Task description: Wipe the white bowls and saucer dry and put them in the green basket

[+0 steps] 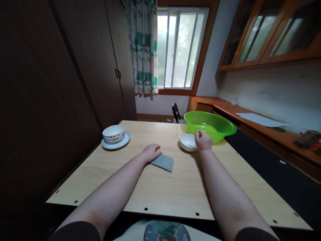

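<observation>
Left of the left hand (151,152), stacked bowls (114,131) stand on a plate (107,145). That hand lies loosely spread at the edge of the cloth (164,163) to its right. Further right, the white bowl (187,142) is just beside the right hand (203,140), whose fingers curl near the rim; whether they pinch it, I cannot tell. A firm rim grip would likely keep it level and clear of the basin (192,121) beyond that hand.

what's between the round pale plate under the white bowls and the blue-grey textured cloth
In the head view: the left hand, by the cloth, then just pale wooden tabletop up to the plate.
</observation>
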`<state>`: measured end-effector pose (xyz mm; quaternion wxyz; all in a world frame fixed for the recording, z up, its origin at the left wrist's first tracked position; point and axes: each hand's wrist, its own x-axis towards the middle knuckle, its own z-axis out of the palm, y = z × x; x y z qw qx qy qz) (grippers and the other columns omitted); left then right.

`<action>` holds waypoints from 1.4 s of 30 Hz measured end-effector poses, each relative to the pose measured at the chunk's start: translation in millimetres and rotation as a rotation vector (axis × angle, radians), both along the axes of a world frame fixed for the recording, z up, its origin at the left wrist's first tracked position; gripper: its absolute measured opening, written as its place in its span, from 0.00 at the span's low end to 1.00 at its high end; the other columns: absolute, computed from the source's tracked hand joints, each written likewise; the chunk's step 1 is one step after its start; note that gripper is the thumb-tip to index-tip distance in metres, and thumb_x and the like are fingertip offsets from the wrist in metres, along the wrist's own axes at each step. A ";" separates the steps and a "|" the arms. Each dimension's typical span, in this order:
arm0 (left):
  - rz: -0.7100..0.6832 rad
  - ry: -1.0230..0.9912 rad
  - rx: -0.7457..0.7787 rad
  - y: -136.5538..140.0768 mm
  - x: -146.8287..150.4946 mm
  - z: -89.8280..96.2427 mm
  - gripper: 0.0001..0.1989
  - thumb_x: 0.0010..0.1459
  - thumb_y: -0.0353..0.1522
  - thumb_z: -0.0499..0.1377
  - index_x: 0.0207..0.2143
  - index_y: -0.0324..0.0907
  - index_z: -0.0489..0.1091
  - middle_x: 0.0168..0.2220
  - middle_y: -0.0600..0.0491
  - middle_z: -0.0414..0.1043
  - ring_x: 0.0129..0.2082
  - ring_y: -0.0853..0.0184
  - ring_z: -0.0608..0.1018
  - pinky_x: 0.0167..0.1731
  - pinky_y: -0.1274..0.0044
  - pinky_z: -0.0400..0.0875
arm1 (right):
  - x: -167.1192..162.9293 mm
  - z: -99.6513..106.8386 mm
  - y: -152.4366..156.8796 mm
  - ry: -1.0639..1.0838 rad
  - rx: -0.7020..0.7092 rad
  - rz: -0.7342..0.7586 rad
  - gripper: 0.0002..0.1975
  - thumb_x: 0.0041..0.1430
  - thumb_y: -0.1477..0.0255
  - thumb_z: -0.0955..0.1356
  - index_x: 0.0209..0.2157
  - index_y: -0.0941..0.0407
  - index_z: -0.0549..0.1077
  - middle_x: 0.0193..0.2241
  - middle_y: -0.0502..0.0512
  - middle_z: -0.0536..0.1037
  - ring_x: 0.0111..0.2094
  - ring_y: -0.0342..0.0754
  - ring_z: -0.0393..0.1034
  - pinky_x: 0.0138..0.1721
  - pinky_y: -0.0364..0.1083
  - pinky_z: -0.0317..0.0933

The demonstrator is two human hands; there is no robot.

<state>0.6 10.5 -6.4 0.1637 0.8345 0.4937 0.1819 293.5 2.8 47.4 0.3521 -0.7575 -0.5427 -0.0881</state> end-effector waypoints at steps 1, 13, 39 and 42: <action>-0.001 -0.026 -0.004 0.4 -0.1 0.1 0.20 0.53 0.40 0.56 0.46 0.40 0.71 0.48 0.46 0.73 0.49 0.60 0.72 0.50 0.71 0.64 | -19.9 1.1 -4.4 -0.084 -0.025 0.137 0.17 0.62 0.64 0.58 0.31 0.58 0.73 0.26 0.58 0.74 0.29 0.45 0.64 0.28 0.42 0.47; 0.365 -0.204 0.047 21.7 -49.4 39.0 0.15 0.58 0.37 0.51 0.42 0.42 0.72 0.42 0.49 0.75 0.44 0.62 0.75 0.44 0.74 0.67 | -146.6 -36.7 -38.9 -0.262 -0.363 1.023 0.14 0.62 0.64 0.61 0.39 0.56 0.74 0.38 0.57 0.77 0.37 0.48 0.70 0.36 0.43 0.57; 1.052 -0.108 0.350 24.4 -127.8 43.2 0.13 0.59 0.34 0.51 0.41 0.46 0.73 0.41 0.45 0.72 0.51 0.52 0.65 0.52 0.52 0.49 | -135.0 -39.4 -28.3 -0.113 -0.398 1.036 0.12 0.60 0.67 0.63 0.38 0.55 0.75 0.37 0.56 0.78 0.37 0.48 0.71 0.36 0.43 0.59; 1.050 -0.132 0.404 21.9 -124.6 44.5 0.15 0.60 0.33 0.48 0.44 0.47 0.72 0.42 0.46 0.72 0.52 0.55 0.65 0.55 0.56 0.45 | -135.0 -39.7 -28.1 -0.112 -0.395 1.032 0.12 0.60 0.66 0.63 0.38 0.55 0.76 0.37 0.56 0.78 0.36 0.48 0.70 0.36 0.43 0.59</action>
